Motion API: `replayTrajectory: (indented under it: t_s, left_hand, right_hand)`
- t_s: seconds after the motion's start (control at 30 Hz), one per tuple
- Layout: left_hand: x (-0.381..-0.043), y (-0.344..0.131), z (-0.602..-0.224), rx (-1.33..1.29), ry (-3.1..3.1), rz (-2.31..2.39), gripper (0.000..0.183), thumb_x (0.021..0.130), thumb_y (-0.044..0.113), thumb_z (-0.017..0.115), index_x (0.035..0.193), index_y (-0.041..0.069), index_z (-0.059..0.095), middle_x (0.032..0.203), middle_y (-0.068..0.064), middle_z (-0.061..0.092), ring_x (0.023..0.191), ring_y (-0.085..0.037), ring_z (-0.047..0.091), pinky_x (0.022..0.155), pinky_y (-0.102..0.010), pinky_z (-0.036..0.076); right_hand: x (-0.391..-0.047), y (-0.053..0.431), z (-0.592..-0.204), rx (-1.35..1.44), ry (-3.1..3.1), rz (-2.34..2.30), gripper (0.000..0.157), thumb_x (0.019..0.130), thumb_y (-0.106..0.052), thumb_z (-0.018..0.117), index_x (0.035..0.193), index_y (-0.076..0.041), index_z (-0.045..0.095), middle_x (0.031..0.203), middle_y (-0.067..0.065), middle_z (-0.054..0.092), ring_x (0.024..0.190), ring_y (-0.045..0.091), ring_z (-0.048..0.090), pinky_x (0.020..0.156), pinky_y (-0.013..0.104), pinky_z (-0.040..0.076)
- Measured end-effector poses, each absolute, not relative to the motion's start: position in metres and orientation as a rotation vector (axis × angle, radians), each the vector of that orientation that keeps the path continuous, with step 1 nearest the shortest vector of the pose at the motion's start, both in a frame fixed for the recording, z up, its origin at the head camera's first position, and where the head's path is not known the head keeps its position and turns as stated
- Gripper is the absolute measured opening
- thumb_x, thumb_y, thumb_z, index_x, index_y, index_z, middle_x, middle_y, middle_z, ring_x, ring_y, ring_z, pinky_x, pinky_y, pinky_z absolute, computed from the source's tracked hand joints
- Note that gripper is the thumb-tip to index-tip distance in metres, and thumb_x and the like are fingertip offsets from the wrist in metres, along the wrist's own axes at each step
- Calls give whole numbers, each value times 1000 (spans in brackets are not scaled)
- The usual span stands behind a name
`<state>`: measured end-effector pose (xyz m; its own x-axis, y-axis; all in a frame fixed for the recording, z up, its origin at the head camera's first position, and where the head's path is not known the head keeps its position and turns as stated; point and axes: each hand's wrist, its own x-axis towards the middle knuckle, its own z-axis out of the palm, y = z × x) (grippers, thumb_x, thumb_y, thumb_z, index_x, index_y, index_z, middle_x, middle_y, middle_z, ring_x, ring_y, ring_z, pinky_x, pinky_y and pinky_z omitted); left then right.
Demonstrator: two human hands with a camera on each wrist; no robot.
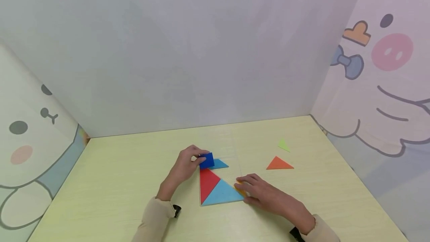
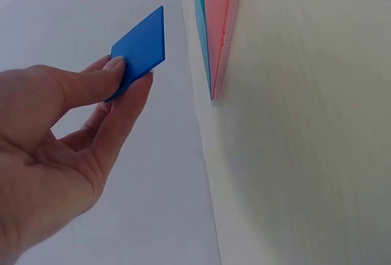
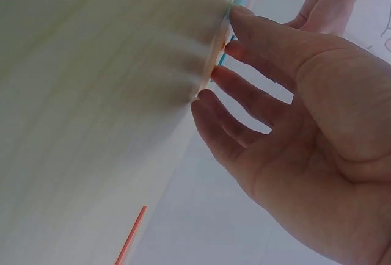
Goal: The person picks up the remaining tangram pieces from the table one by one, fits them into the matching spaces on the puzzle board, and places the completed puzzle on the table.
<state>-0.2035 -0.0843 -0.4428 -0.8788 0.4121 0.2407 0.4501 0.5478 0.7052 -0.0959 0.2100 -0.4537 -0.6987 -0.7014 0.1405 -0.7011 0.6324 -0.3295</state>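
Between thumb and fingers, my left hand pinches a dark blue square tangram piece; the left wrist view shows the blue piece tilted up off the table. Below it lie a red triangle and a large light blue triangle, side by side. A smaller blue piece lies just behind, partly covered by the square. My right hand rests its fingertips at a yellow-orange piece along the light blue triangle's right edge. Most of that piece is hidden under the fingers.
An orange triangle and a small light green triangle lie apart on the pale wooden table, to the right. A plain wall stands behind the table, with cartoon-printed panels on both sides.
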Motion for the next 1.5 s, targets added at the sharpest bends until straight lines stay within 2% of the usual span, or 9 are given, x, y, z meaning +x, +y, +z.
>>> replayTrajectory:
  t_s: [0.27, 0.77, 1.5]
  left_hand:
    - [-201, -75, -444, -861, -2728, -1288, 28, 93, -3, 72, 118, 8, 77, 106, -7, 66, 103, -24, 65, 82, -34, 59]
    - [-196, -58, -443, -1027, -2786, -1315, 27, 97, -3, 66, 120, 7, 76, 106, -7, 66, 109, -30, 65, 88, -41, 58]
    - [-192, -37, -444, -1128, -2861, -1296, 25, 99, 0, 64, 117, 10, 78, 104, -3, 65, 103, -23, 64, 90, -37, 55]
  right_hand:
    - [-97, 209, -454, -1154, 2829, -539, 44, 97, -10, 72, 140, -9, 62, 143, 11, 57, 128, 31, 51, 99, 37, 52]
    - [-98, 208, -454, -1136, 2869, -547, 37, 93, -9, 76, 130, -12, 71, 135, 13, 61, 124, 31, 55, 96, 36, 54]
    - [-99, 207, -451, -1145, 2861, -622, 29, 90, -8, 79, 119, -11, 75, 123, 9, 62, 114, 27, 58, 90, 30, 55]
